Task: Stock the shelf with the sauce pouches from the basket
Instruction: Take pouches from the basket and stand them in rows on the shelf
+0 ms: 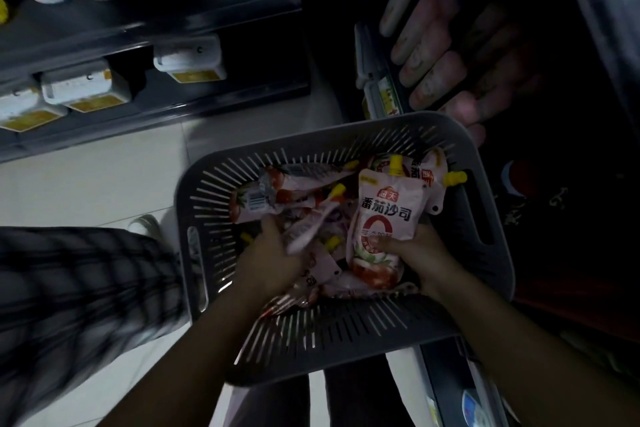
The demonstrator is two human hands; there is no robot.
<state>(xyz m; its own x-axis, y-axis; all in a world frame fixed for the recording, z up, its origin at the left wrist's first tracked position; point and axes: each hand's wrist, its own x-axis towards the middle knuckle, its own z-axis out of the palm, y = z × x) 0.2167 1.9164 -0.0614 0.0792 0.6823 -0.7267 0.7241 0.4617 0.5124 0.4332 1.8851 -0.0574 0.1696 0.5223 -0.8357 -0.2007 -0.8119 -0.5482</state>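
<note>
Grey slotted plastic is forming the walls of the rectangular basket (346, 333) that is filling the middle of the head view. Inside it, a loose heap of pink-and-white sauce pouches with yellow screw caps (277, 191) is lying in all directions, one with its barcode showing.

The person's right hand (420, 260) is reaching in over the basket's near wall and gripping one pink-and-white sauce pouch with dark lettering (384, 218) by its lower half. The thumb is pressing on the printed front and the other fingers are curling behind it. The pouch is standing upright, its yellow cap pointing toward the basket's far wall.

The left hand (273, 260) is also inside the basket, in its left half, with fingers closing round a blurred pale pouch (311, 227) that is slanting up out of the heap. How each finger is lying is too blurred to tell.

Beyond the basket's far right corner, a row of similar pale pouches (429, 38) is standing edge-on in a dark shelf, behind a white label strip (375, 97). Beyond the far left corner, white rectangular packs with yellow labels (86, 87) are sitting on a grey shelf unit (207, 21). Left of the basket, a blurred checked garment (69, 288) is hanging over pale floor tiles (86, 184).
</note>
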